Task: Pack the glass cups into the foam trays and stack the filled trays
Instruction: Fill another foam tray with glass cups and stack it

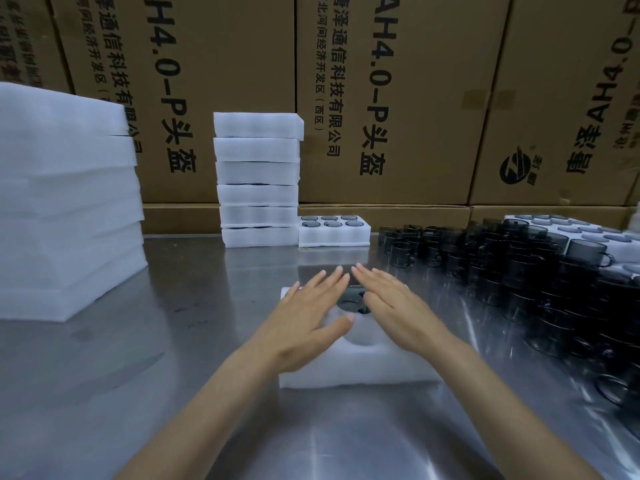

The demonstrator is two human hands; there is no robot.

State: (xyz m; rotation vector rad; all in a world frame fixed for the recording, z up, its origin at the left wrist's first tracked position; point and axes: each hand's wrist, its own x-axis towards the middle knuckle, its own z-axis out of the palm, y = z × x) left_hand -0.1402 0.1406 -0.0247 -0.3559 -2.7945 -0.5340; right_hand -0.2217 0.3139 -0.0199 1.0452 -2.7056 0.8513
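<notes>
White foam tray (353,367) sits at lower centre on the steel surface (207,341), a dark glass cup (353,301) in one pocket; left hand (308,317) and right hand (398,306) lie flat on it, fingers straight, gripping nothing.

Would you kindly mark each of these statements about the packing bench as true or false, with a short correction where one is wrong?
1. Both hands lie flat with straight fingers over the foam tray nearest the camera. True: left hand, right hand.
2. The loose glass cups are clear and colourless. False: they are dark, smoky glass.
3. A single tray holding six cups sits just right of the tall tray stack. True.
4. The bench top is wooden. False: it is shiny metal.
5. The wall behind is cardboard boxes with printed lettering. True.
</notes>
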